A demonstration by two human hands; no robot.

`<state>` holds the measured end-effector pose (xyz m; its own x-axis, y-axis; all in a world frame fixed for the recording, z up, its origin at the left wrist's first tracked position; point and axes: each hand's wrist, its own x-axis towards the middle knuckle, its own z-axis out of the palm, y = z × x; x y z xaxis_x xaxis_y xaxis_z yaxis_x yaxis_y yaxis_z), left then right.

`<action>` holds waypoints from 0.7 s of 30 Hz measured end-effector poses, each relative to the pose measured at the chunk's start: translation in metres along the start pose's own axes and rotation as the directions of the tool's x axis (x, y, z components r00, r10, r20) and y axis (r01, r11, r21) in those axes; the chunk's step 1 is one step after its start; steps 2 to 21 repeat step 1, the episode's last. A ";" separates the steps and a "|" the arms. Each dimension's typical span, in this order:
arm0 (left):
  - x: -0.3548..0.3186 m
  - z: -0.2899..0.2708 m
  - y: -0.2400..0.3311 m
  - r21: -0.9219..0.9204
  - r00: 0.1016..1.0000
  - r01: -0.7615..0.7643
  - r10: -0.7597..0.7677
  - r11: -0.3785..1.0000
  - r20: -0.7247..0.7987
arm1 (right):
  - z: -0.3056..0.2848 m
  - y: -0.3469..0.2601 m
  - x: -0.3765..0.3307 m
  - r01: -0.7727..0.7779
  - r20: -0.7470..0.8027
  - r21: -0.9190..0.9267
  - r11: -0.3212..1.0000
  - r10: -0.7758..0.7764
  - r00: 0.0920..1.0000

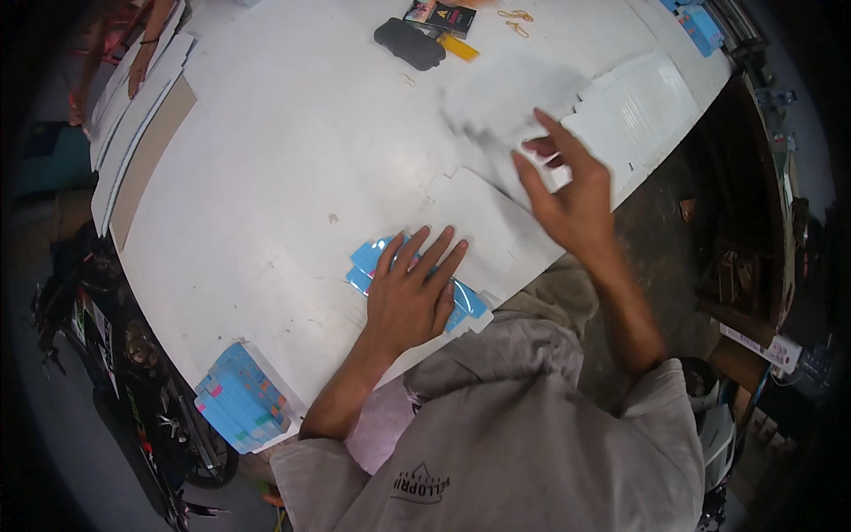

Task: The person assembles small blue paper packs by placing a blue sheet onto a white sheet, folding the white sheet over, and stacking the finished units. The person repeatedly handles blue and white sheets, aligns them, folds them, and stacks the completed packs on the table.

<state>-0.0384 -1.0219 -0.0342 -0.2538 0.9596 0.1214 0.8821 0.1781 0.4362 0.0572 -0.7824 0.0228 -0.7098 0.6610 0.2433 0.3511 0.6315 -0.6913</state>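
Note:
My left hand (406, 297) lies flat with spread fingers on blue printed flat cartons (470, 304) at the near edge of the table. A white die-cut card sheet (487, 217) lies just right of it, its notched edge facing away from me. My right hand (572, 191) is raised over the table's right side, thumb and fingers curved and apart, with nothing visible between them. Just beyond its fingertips is a pale sheet (514, 102), smeared by motion. White card sheets (643, 111) lie farther right along the table edge.
The white table (257, 177) carries a stack of blue cartons (239, 399) at near left and large boards (160, 151) at far left, where another person's hand (140, 71) rests. A dark case (409, 44), yellow lighter-like item (458, 47) and black pack (441, 17) lie far off.

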 end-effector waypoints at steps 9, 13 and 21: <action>0.000 0.000 -0.001 0.004 1.000 0.004 -0.004 1.000 -0.006 | 0.014 0.007 -0.004 -0.077 0.066 0.007 0.997 0.077 0.995; 0.000 0.000 -0.001 0.004 1.000 0.004 -0.004 1.000 -0.006 | 0.014 0.007 -0.004 -0.077 0.066 0.007 0.997 0.077 0.995; 0.000 0.000 -0.001 0.004 1.000 0.004 -0.004 1.000 -0.006 | 0.014 0.007 -0.004 -0.077 0.066 0.007 0.997 0.077 0.995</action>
